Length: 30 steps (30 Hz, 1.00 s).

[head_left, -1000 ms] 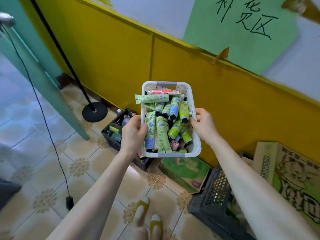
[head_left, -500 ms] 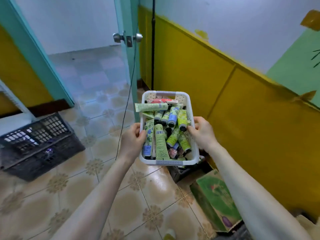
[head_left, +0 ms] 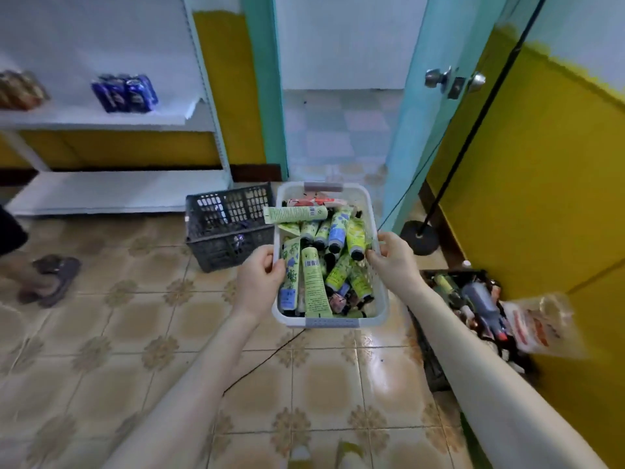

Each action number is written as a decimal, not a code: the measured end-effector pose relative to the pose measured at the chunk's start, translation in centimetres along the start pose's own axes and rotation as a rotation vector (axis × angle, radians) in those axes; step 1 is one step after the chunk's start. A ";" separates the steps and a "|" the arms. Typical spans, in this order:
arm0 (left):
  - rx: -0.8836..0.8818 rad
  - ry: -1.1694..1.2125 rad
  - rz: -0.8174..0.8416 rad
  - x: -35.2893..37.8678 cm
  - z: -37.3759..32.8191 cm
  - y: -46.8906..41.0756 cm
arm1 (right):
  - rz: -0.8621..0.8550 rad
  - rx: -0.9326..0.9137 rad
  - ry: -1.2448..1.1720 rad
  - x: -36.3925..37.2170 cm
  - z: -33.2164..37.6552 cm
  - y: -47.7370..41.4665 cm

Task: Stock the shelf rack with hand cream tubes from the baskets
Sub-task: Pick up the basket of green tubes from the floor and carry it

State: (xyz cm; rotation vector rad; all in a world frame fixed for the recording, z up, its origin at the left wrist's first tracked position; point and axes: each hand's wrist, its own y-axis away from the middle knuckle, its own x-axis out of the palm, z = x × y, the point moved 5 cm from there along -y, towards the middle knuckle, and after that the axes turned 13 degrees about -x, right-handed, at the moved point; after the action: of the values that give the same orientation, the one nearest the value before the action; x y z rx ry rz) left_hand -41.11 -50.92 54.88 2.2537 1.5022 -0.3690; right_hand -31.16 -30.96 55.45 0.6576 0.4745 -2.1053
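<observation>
— Where are the tubes point(head_left: 313, 286) kept?
— In the white basket point(head_left: 329, 322), held above the floor; its side rims are clasped by the left grip point(head_left: 258, 282) and right grip point(head_left: 394, 262).
— How is it best carried?
— It should be kept level and brought to the shelf rack point(head_left: 111, 194), far left.

teal door point(head_left: 416, 147) | black stand base point(head_left: 419, 236) just beside it | sandal point(head_left: 50, 280) far left
</observation>
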 end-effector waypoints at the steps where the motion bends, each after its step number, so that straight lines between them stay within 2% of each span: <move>1: -0.013 0.016 -0.038 -1.4 0.7 0.1 | 0.034 -0.014 -0.028 1.4 0.8 -0.5; 8: -0.160 0.092 -0.274 -9.1 5.4 0.4 | 0.295 -0.167 -0.056 10.1 7.2 -4.2; 14: -0.257 0.135 -0.514 -14.0 6.3 1.4 | 0.472 -0.350 -0.025 16.1 12.4 -6.9; 23: -0.382 0.150 -0.756 -21.0 10.3 2.6 | 0.716 -0.557 -0.040 25.4 20.0 -7.6; 30: -0.481 0.175 -0.896 -29.1 14.7 3.0 | 0.849 -0.696 -0.019 35.0 27.4 -6.6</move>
State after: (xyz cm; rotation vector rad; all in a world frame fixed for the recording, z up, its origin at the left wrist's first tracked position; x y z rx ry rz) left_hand -49.54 -82.56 55.04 1.1814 2.3323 -0.0279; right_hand -61.59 -64.05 56.42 0.3269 0.7112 -1.0448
